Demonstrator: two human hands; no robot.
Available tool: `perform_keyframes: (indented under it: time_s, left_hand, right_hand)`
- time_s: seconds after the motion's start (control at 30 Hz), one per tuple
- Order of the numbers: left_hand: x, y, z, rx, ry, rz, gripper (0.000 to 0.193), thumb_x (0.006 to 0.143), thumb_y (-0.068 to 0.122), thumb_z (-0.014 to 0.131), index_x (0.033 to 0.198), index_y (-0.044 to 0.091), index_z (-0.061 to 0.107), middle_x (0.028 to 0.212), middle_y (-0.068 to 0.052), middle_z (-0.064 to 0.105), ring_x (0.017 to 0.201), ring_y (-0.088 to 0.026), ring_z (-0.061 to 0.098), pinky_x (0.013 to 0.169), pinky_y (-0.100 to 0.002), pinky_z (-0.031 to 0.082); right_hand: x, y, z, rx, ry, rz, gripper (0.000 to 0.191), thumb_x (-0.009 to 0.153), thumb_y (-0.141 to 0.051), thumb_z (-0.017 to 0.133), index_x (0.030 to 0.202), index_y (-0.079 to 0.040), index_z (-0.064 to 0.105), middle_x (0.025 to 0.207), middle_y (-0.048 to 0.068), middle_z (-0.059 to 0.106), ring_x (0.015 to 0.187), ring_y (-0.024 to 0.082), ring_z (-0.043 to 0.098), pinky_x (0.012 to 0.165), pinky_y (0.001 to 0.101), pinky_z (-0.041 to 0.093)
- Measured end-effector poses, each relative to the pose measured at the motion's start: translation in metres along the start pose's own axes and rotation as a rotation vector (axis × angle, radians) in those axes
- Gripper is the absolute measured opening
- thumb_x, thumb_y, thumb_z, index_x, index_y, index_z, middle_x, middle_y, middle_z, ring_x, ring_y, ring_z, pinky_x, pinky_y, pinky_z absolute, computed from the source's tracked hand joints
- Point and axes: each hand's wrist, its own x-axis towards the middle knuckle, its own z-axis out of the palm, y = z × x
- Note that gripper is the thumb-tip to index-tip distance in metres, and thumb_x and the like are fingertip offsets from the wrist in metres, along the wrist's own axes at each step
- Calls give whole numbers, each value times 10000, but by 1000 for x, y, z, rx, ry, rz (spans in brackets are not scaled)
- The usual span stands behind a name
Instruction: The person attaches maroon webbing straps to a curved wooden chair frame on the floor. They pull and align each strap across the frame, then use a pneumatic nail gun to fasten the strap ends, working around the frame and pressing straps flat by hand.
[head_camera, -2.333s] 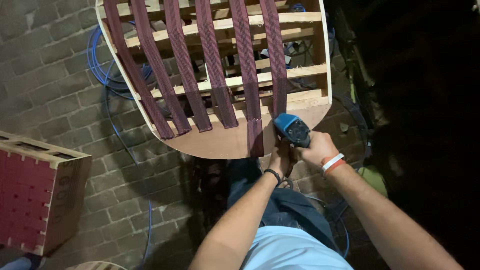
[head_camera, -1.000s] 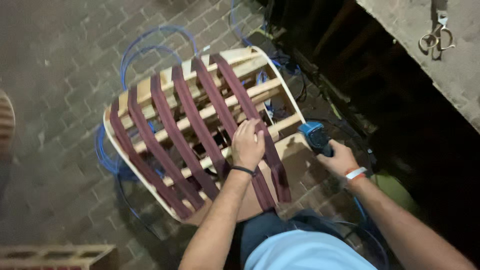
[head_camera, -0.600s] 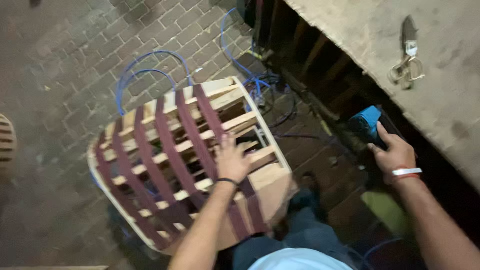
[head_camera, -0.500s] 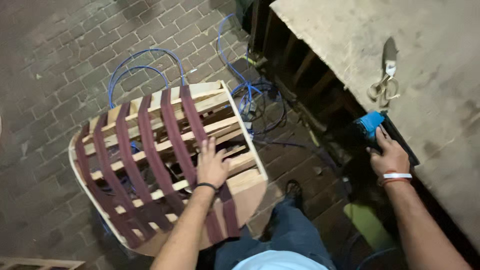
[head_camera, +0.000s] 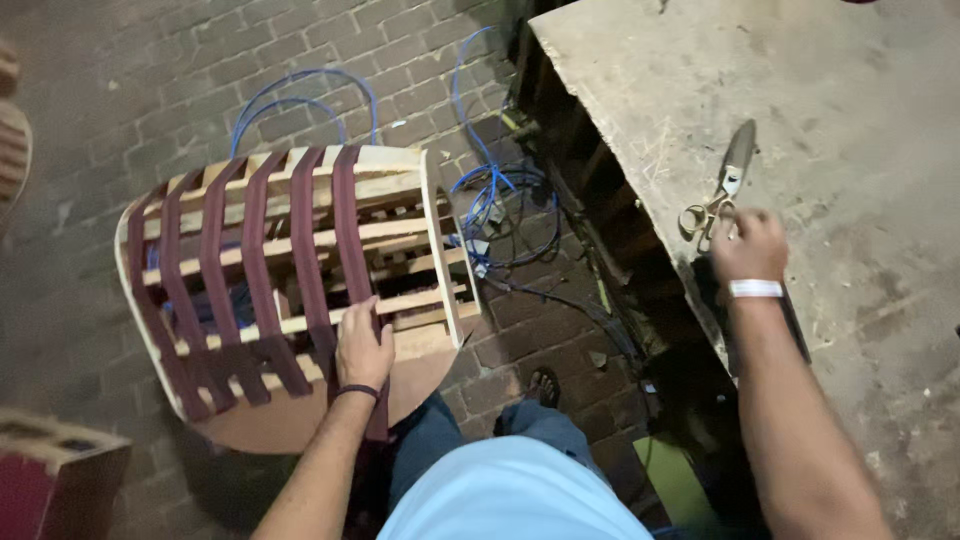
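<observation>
A curved wooden chair frame (head_camera: 440, 260) lies on the brick floor, with several maroon webbing straps (head_camera: 305, 240) stretched across it. My left hand (head_camera: 362, 350) rests flat on the frame's near end, fingers over one strap. My right hand (head_camera: 748, 245) is up on the rough workbench (head_camera: 850, 120), its fingers at the handles of a pair of metal shears (head_camera: 728, 180). The back of the hand hides whether the fingers grip them. A dark object lies under my right wrist at the bench edge. The blue power tool is not visible.
Blue cable (head_camera: 490, 190) loops on the brick floor (head_camera: 150, 80) between frame and bench. A red and wood box (head_camera: 50, 480) stands at the bottom left. My sandalled foot (head_camera: 545, 385) is near the frame, and a green object (head_camera: 675, 480) lies by the bench's base.
My right hand carried the blue tool from the frame up to the bench and now sits by the shears without it. My left hand stayed on the frame, sliding toward its near end.
</observation>
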Motion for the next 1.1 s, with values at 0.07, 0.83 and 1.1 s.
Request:
perform_keyframes:
  time_s: [0.07, 0.83, 1.1]
  left_hand:
    - [-24, -11, 3, 31, 13, -167, 554, 863, 240, 717, 1377, 110, 557, 1371, -170, 561, 1277, -386, 535, 1063, -492, 457]
    - [-81, -117, 42, -983, -51, -571, 337, 946, 238, 711, 1192, 10, 749, 1061, -36, 784, 943, -106, 717, 811, -270, 553]
    - [-104, -133, 44, -1052, -140, -796, 292, 931, 233, 697, 1125, 20, 747, 848, -47, 696, 665, -121, 646, 538, -293, 525]
  right_hand:
    - [44, -5, 22, -77, -328, 241, 334, 850, -298, 853, 1058, -49, 770, 1059, 219, 723, 991, 383, 690, 892, 468, 542]
    - [-124, -200, 96, 911, -1433, 249, 467, 838, -522, 764, 842, -64, 675, 668, 8, 594, 591, 155, 557, 542, 310, 460]
    - [-148, -254, 139, 313, -2078, 204, 578, 832, -606, 690, 715, -41, 650, 558, 23, 533, 462, 141, 529, 428, 305, 423]
